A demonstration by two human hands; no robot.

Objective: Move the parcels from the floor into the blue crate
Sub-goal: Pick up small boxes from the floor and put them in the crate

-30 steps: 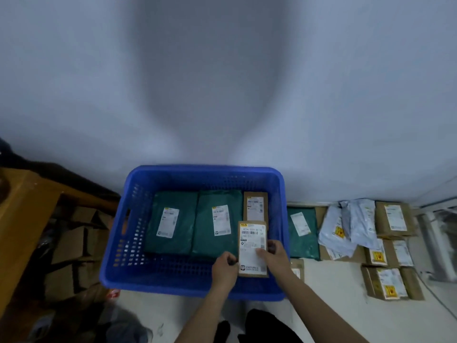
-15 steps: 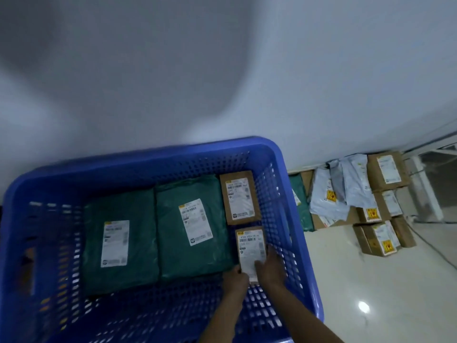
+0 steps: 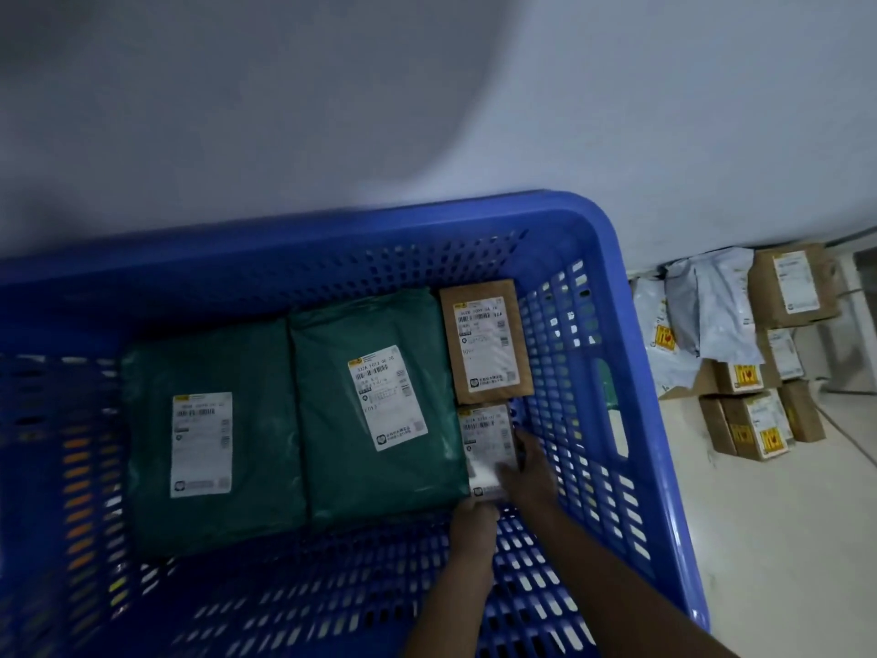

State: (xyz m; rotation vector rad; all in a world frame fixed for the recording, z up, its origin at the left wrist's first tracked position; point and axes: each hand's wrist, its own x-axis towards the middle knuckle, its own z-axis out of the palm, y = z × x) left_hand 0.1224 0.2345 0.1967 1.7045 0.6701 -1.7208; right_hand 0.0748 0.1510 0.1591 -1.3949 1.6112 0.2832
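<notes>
Parcel (image 3: 488,448) white-labelled, both hands holding, in blue crate (image 3: 631,353)

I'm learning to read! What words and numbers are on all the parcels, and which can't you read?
"332A T013 06 70" and "E013": label of the middle green bag.
"V6A": label of the brown box; its other print is too blurred.
Left green bag: label blurred.
Small box held by both hands: blurred.
Floor parcels: yellow stickers, words too small.
</notes>
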